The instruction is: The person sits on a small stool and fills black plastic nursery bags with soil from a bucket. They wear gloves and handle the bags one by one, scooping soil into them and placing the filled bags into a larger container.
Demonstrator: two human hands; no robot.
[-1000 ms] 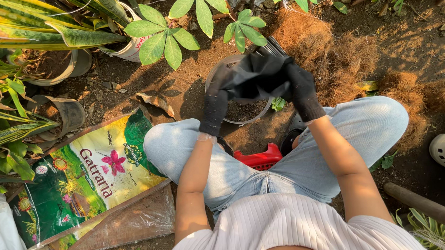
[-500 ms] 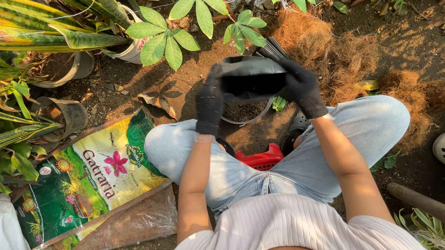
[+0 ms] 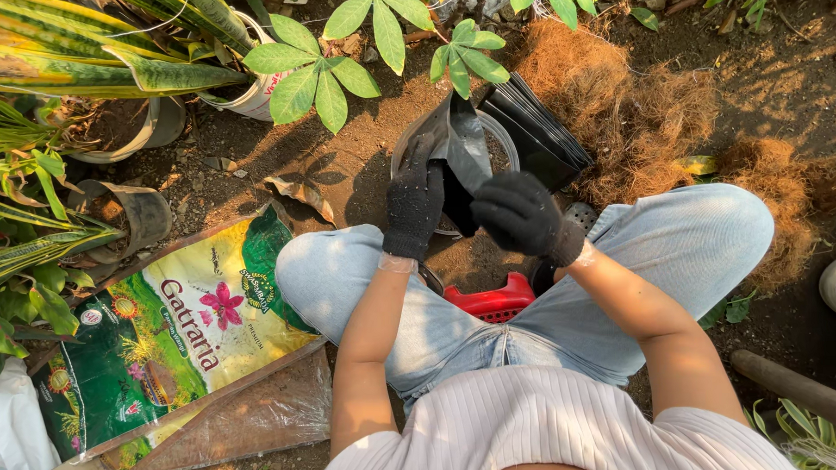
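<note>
The head camera looked down on two hands in black knit gloves at the centre of the frame. The left hand (image 3: 413, 207) gripped the upper edge of a black plastic grow bag (image 3: 462, 159), its fingers curled over the rim. The right hand (image 3: 521, 217) was closed on the same bag from the lower right, thumb and fingers pinching the plastic. The bag stood partly open, just above the person's knees, over a round pot of dark soil (image 3: 498, 149). Touching the pot at its right lay a flat stack of more black grow bags (image 3: 539, 129), and beyond them, in the upper right of the frame, a mound of brown coconut fibre (image 3: 636, 107). A red plastic stool (image 3: 492, 302) showed between the legs in pale jeans. At the lower left lay an opened green and yellow bag of planting mix (image 3: 153, 346), with striped snake plants (image 3: 69, 62) in the upper left.
</note>
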